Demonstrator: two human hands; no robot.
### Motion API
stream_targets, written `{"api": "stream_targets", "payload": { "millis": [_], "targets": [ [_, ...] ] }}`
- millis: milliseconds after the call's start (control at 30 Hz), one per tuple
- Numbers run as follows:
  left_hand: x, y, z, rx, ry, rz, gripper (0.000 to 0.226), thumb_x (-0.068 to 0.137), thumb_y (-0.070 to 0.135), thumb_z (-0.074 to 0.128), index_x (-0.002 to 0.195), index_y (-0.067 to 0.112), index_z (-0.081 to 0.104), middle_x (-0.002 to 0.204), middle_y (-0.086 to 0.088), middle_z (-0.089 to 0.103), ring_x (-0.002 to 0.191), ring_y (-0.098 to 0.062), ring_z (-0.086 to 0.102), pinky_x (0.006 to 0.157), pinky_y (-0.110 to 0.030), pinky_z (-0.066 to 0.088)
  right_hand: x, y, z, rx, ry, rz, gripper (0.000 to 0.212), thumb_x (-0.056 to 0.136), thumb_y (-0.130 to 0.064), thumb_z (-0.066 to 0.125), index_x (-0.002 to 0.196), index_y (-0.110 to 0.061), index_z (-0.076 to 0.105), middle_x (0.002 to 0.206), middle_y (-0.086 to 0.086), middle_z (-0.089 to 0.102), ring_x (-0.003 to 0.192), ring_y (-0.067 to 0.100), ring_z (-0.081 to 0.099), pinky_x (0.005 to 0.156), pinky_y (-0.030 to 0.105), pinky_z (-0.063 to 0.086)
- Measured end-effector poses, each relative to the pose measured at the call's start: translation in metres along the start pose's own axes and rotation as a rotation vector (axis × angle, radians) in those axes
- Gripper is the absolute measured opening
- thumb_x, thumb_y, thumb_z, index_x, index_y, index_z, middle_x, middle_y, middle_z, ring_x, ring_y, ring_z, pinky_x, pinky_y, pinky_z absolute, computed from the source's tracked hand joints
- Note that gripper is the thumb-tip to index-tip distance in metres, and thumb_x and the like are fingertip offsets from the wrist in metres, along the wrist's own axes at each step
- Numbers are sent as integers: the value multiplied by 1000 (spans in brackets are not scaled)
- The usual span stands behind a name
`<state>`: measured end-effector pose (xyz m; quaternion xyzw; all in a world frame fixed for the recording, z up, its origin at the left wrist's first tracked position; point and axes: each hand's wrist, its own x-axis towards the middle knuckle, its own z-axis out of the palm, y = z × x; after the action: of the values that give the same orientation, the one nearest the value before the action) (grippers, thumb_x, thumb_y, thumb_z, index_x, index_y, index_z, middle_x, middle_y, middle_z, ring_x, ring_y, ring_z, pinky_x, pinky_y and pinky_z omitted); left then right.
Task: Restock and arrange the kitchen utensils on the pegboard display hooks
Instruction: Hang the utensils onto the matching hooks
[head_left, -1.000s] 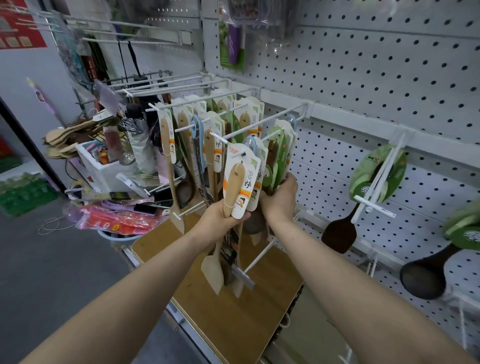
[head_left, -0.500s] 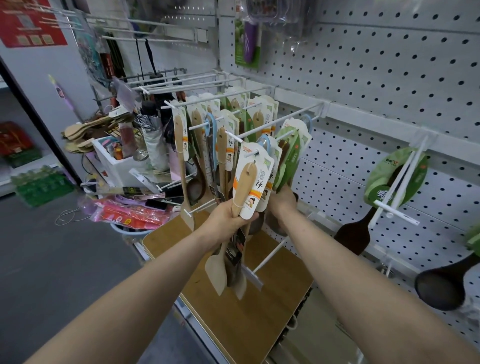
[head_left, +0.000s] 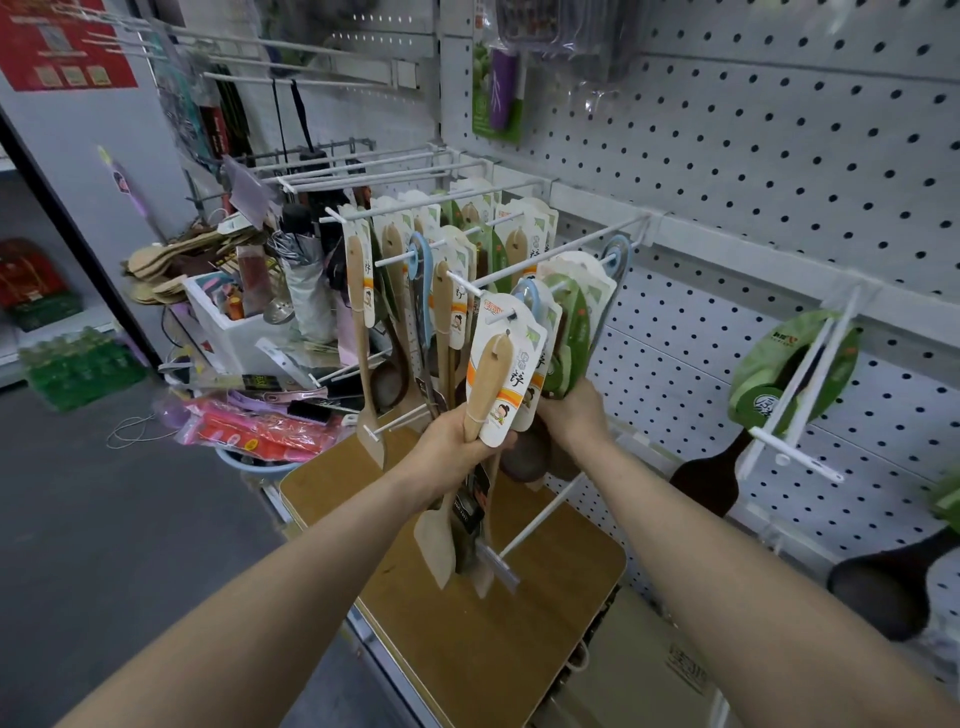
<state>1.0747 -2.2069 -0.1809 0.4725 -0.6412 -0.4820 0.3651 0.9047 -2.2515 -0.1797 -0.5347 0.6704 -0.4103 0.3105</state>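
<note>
Left hand (head_left: 451, 451) is closed around a bunch of wooden spatulas (head_left: 485, 387), gripping the handles low down; the blades hang below the fist over the wooden tabletop (head_left: 550, 613). The front spatula's white card header sits up at the tip of a white pegboard hook (head_left: 524, 270), the card hole right at the hook end; can't tell if it's threaded on or just in front of it

Right hand (head_left: 574, 415) is just beside the left, further back, fingers curled under the bottom of the green-carded utensils (head_left: 569, 332) hanging on that same hook. It looks closed on them, but the fingers are mostly hidden behind the cards, so grip is unclear

More carded spatulas and spoons (head_left: 441, 270) fill the neighbouring hooks to the left, packed close. Several long hooks above them (head_left: 363, 171) carry nothing at their outer ends

To the right, well apart, a dark spoon with a green card (head_left: 779, 384) hangs on its own hook, and another dark ladle (head_left: 893, 587) sits lower near the frame edge. White pegboard (head_left: 753, 156) backs everything

Left of the hooks: a white bin (head_left: 234, 327) stuffed with mixed items, a pile of loose wooden spoons (head_left: 171, 265) beside it, pink packets (head_left: 260, 431) below
</note>
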Motion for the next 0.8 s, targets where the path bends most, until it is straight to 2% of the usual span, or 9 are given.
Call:
{"api": "stream_targets", "payload": {
  "millis": [167, 300, 367, 467, 533, 633, 667, 800],
  "targets": [
    [-3, 0, -1, 34, -12, 25, 13, 89, 23, 67, 102, 23, 65, 98, 6, 70, 93, -3, 63, 84, -20, 49, -16, -1, 1, -97, -51, -81, 37, 84, -33, 74, 114, -11, 67, 113, 8, 70, 106, 24, 63, 76, 25, 44],
    [-7, -3, -5, 44, -30, 32, 15, 89, 22, 67, 102, 17, 69, 103, 1, 71, 101, -14, 64, 94, -34, 50, -31, -1, 7, -191, -65, -97, 30, 83, -30, 75, 109, -16, 68, 108, 5, 71, 101, 20, 64, 73, 26, 45],
    [-12, -2, -8, 27, -30, 38, 13, 88, 19, 68, 101, 17, 69, 101, 4, 70, 100, -13, 64, 94, -35, 51, -41, -4, 10, -213, -64, -110, 32, 81, -26, 77, 110, -15, 68, 109, 4, 70, 99, 17, 63, 73, 24, 45],
    [-22, -1, -15, -34, -40, 51, 10, 89, 10, 65, 98, 14, 67, 101, 0, 70, 102, -19, 65, 94, -35, 52, -51, -6, 15, -223, -50, -145, 37, 78, -31, 80, 109, -14, 68, 107, 5, 71, 101, 20, 65, 74, 24, 46],
    [-29, -2, -22, -47, -52, 58, 10, 91, 7, 63, 91, 16, 65, 96, 1, 71, 99, -17, 66, 91, -32, 52, -58, -9, 17, -243, -44, -175, 37, 76, -34, 81, 105, -14, 69, 103, 4, 72, 97, 20, 65, 71, 24, 44],
    [-44, -3, -34, 28, -39, 91, 21, 93, 11, 61, 78, 26, 62, 72, 19, 68, 74, 6, 61, 72, -17, 47, -69, -14, 25, -230, -32, -225, 33, 76, -35, 82, 96, -14, 70, 96, 5, 73, 91, 20, 67, 69, 28, 48],
    [-50, -3, -39, 39, -25, 96, 22, 93, 11, 61, 77, 26, 62, 69, 20, 67, 70, 7, 60, 67, -14, 46, -76, -18, 28, -204, -19, -227, 32, 76, -35, 82, 97, -14, 70, 96, 4, 73, 90, 18, 66, 71, 28, 49],
    [-70, -6, -62, -48, 47, 69, 14, 96, 13, 56, 83, 14, 60, 73, 3, 68, 69, -5, 66, 68, -23, 54, -95, -28, 43, -101, 17, -208, 38, 76, -36, 84, 105, -14, 72, 96, -4, 72, 89, 9, 66, 69, 15, 51]
  ]
}}
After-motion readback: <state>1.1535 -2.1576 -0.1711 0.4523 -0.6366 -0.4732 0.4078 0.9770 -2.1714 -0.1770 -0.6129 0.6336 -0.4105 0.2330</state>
